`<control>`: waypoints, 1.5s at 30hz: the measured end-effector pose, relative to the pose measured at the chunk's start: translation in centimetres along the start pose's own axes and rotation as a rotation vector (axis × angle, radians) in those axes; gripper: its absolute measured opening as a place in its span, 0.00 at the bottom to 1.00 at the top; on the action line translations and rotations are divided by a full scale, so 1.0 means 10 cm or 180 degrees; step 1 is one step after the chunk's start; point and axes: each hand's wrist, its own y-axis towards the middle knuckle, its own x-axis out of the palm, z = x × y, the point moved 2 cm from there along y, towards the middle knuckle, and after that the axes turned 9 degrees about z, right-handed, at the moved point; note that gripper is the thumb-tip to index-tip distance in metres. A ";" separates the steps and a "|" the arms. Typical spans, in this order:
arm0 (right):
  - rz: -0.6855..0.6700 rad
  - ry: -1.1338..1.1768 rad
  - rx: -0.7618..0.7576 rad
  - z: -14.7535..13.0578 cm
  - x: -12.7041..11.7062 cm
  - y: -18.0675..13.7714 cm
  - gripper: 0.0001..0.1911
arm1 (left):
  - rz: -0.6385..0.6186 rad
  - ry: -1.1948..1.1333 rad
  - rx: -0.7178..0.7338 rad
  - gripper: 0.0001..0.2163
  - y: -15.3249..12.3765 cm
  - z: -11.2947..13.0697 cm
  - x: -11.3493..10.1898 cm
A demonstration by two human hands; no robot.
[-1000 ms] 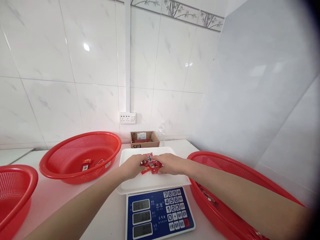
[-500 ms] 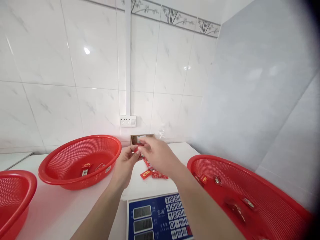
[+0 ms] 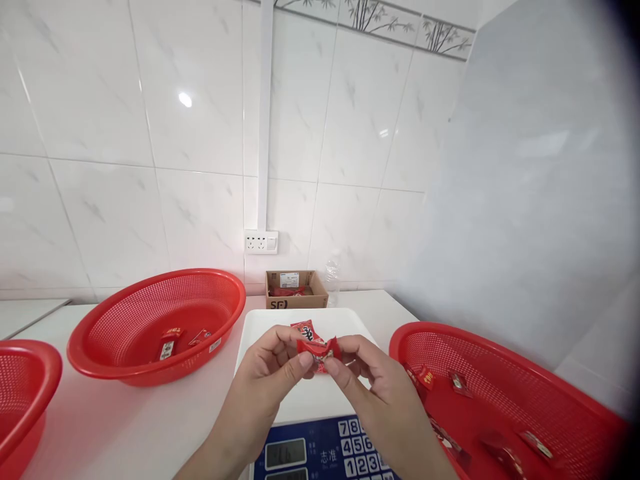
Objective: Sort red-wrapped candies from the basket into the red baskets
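Between both hands, above the white pan [image 3: 257,327] of a weighing scale, is a small red-wrapped packet [image 3: 319,349]. My left hand [image 3: 270,373] pinches its left end between thumb and fingers. The right end is gripped the same way by my right hand [image 3: 373,380]. Behind it, another red packet [image 3: 304,329] with dark lettering lies on the pan, partly covered by the held one and the fingers. The scale's blue panel [image 3: 327,457] with number keys shows below the hands; my right hand and forearm cover part of it.
Red perforated baskets with a few packets stand left [image 3: 160,293] and right [image 3: 480,340]. Another red basket [image 3: 30,353] is cut off at the left edge. An open cardboard box [image 3: 297,302] with red packets stands by the wall, beside a clear plastic bottle [image 3: 333,273].
Both hands have come nearer and lower, with the packet now stretched between them. The view has shifted, bringing the cardboard box into sight. The right forearm covers less of the right basket.
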 end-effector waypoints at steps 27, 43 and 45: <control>0.0217 0.1057 0.0091 0.20 0.05 0.23 0.06 | -0.0272 0.0587 -0.0027 0.04 0.27 -0.02 -0.14; 0.0040 0.0435 -0.0960 0.12 0.04 0.17 0.08 | -0.0242 0.1381 0.0736 0.08 0.18 0.09 -0.12; 0.0069 0.0437 -0.1050 0.11 0.04 0.15 0.08 | -0.0172 0.1354 0.0777 0.09 0.16 0.09 -0.11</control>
